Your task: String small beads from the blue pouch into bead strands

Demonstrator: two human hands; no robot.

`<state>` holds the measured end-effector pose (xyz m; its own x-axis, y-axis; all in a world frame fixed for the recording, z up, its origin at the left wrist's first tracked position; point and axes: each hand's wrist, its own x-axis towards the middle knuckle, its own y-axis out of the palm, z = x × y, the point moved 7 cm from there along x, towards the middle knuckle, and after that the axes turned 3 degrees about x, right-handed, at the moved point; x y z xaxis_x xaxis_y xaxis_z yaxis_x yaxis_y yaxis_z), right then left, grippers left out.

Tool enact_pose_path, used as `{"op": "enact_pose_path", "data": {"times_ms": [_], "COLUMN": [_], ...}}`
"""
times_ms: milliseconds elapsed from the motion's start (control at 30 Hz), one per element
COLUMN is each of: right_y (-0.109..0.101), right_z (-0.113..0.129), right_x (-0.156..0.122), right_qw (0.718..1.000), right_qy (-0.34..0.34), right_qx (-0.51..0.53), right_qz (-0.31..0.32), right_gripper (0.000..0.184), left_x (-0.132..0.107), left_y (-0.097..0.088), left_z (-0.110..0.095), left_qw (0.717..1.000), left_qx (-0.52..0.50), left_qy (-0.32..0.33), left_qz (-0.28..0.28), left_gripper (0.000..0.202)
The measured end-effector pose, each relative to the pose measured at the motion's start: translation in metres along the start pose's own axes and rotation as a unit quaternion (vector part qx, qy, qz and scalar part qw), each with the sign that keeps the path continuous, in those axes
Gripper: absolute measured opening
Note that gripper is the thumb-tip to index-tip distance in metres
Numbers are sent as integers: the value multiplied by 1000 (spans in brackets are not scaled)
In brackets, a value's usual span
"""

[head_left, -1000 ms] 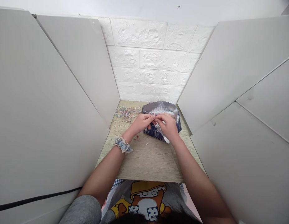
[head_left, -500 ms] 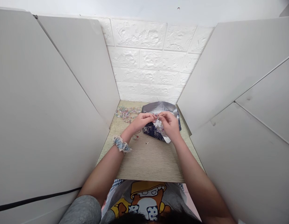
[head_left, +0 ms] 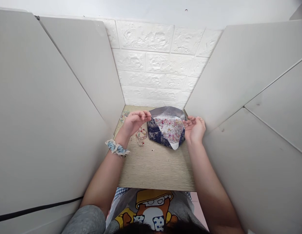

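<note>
A thin, clear beading thread [head_left: 166, 116] runs nearly level between my two hands, across the far part of an open pouch. My left hand [head_left: 136, 122] pinches it at the pouch's left side. At the right side, my right hand [head_left: 195, 129] has its fingertips closed at the other end of the thread. The pouch [head_left: 156, 134] is dark blue with a silvery lining, and many small pink, clear and multicoloured beads [head_left: 172, 128] lie in it. Beside its left edge a beaded strand [head_left: 141, 136] with reddish beads rests on the wooden tabletop.
More beaded strands [head_left: 124, 115] lie at the table's far left corner, partly behind my left hand. A tiny object [head_left: 152, 150] sits on the wooden tabletop [head_left: 155, 172]. Grey panels [head_left: 87, 65] flank both sides, and a white brick-patterned wall [head_left: 153, 61] closes the back.
My hands were together over the pouch and have moved apart, left and right. The thread now stretches between them, and the beads in the pouch are uncovered.
</note>
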<state>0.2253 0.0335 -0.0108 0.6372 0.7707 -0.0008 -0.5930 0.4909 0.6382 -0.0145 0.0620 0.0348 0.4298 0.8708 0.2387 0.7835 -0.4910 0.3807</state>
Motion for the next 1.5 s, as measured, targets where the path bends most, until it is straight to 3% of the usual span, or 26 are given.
{"op": "enact_pose_path", "data": {"times_ms": [300, 500, 733, 833, 933, 1233, 1333, 1400, 1500], "right_y": [-3, -4, -9, -8, -5, 1, 7, 14, 26], "right_z": [-2, -4, -15, -17, -16, -13, -10, -8, -4], "right_x": [-1, 0, 3, 3, 1, -2, -5, -8, -16], "right_qw": [999, 999, 997, 997, 998, 999, 999, 997, 986], "right_qy": [4, 18, 60, 61, 52, 35, 23, 6, -45], "right_qx": [21, 28, 28, 28, 21, 7, -17, -47, -110], "right_qz": [-35, -34, -50, -47, -32, 2, 32, 63, 117], "right_gripper": [8, 8, 8, 6, 4, 5, 7, 11, 12], "left_x": [-5, -7, -14, -12, -8, -1, -2, -6, -12], "left_y": [-9, -21, -24, -25, -25, -23, -27, -28, -17], "left_z": [-15, -26, -42, -42, -39, -28, -28, -34, -44], "left_qw": [997, 993, 983, 980, 978, 974, 942, 893, 808], "left_qx": [-62, -73, -38, -4, 55, 150, 269, 380, 507], "left_qy": [42, 67, 112, 119, 121, 69, 53, 79, 170], "left_qz": [14, -70, -138, -157, -161, -158, -192, -225, -246], "left_gripper": [22, 34, 34, 21, 8, 15, 15, 21, 30]}}
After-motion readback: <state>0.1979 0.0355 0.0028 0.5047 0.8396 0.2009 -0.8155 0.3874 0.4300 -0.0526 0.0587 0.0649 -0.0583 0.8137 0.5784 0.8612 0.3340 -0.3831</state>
